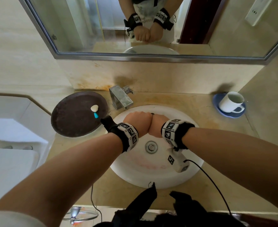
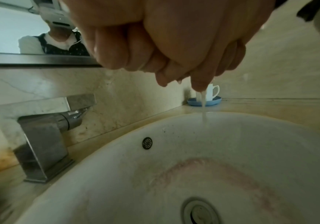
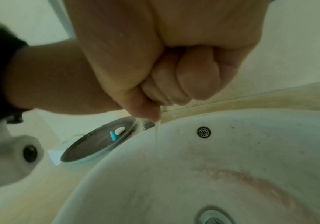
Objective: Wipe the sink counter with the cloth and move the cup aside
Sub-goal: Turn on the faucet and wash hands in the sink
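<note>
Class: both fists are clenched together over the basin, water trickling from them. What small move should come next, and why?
Probably one more squeeze over the sink. Water still runs from the left hand and right hand, and the cloth itself is hidden. The cup sits untouched on its blue saucer.

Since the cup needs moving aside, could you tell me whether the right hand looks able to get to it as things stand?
Probably yes: the cup stands on its saucer at the counter's far right, with bare counter between. But the right hand is clenched against the left hand over the sink, water dripping.
</note>
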